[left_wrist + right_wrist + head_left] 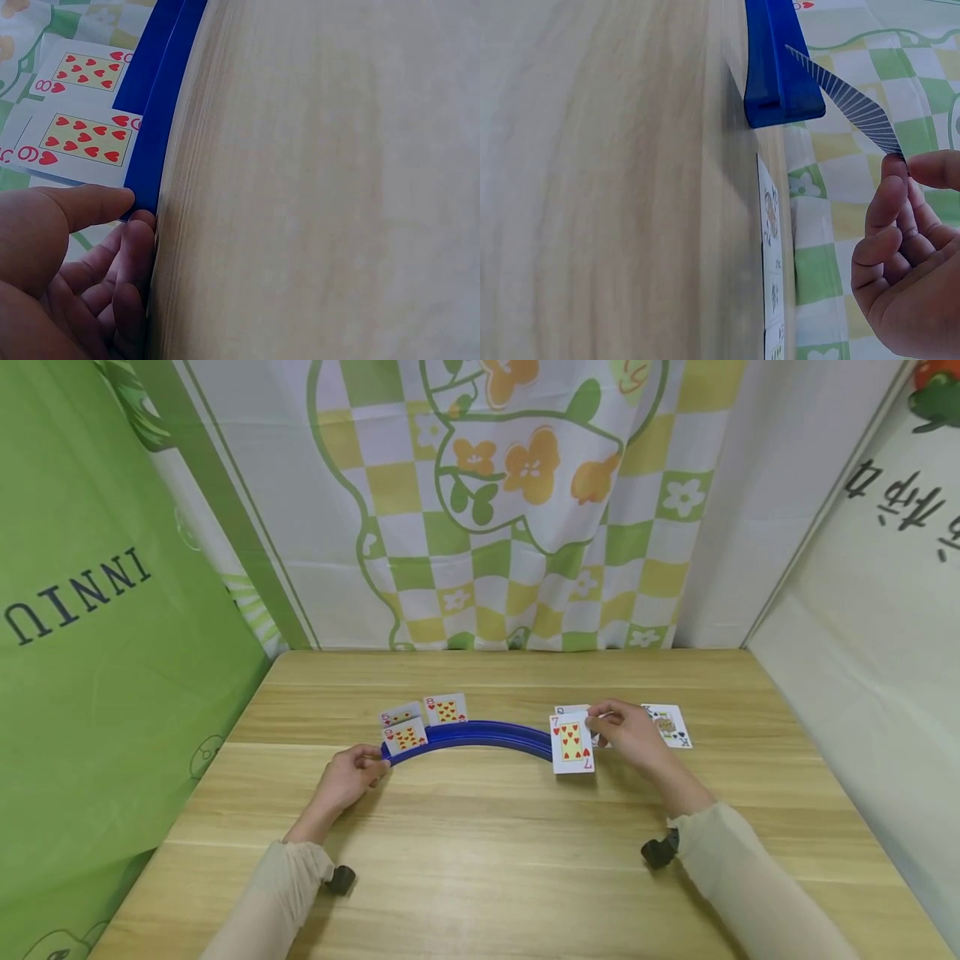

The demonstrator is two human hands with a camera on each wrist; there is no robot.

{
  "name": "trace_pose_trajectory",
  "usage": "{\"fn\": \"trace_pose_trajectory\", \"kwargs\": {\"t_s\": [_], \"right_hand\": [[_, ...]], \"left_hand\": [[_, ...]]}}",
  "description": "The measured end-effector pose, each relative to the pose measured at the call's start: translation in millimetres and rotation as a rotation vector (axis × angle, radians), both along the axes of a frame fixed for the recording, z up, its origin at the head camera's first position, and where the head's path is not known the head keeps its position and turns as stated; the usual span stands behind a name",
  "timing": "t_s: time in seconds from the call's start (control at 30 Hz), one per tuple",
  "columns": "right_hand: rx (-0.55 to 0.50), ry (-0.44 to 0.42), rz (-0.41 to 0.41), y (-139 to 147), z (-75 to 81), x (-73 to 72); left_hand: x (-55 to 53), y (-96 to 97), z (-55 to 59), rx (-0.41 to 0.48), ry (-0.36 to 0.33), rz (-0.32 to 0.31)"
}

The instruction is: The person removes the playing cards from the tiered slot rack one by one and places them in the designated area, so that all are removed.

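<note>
A curved blue card holder (480, 734) stands on the table. My left hand (349, 779) pinches its left end between thumb and fingers, as the left wrist view shows up close. In its left part stand an eight of hearts (88, 73), a nine of hearts (86, 139) and, partly hidden behind the nine, a red five (400, 716). My right hand (630, 735) pinches the seven of hearts (572, 743) by its edge, over the holder's right end. The right wrist view shows this card's striped back (847, 101), tilted above the blue end.
Face-up cards lie on the table behind my right hand, among them a black king (667, 727) and a card (572, 709) mostly covered by the seven. Patterned cloth (525, 568) hangs at the table's back edge, with a green panel (90, 652) on the left.
</note>
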State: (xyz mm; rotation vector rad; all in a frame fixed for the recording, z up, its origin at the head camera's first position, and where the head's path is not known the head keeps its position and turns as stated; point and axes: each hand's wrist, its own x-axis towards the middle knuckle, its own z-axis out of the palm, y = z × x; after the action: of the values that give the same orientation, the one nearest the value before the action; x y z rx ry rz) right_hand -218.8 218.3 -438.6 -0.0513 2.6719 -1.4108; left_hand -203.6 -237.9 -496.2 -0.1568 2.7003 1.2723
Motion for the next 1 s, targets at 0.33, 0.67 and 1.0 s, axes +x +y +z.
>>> {"fn": "trace_pose_trajectory", "kwargs": {"t_s": [0.33, 0.67, 1.0], "right_hand": [[0.051, 0.012, -0.021, 14.0, -4.8, 3.0], [0.044, -0.008, -0.028, 20.5, -8.2, 5.7], [0.105, -0.054, 0.012, 22.2, -16.9, 2.0]], "left_hand": [[0.9, 0.0, 1.0, 0.004, 0.000, -0.004], [0.1, -1.1, -1.4, -0.001, -0.001, -0.004], [-0.4, -1.2, -1.8, -0.005, 0.001, -0.010]]}}
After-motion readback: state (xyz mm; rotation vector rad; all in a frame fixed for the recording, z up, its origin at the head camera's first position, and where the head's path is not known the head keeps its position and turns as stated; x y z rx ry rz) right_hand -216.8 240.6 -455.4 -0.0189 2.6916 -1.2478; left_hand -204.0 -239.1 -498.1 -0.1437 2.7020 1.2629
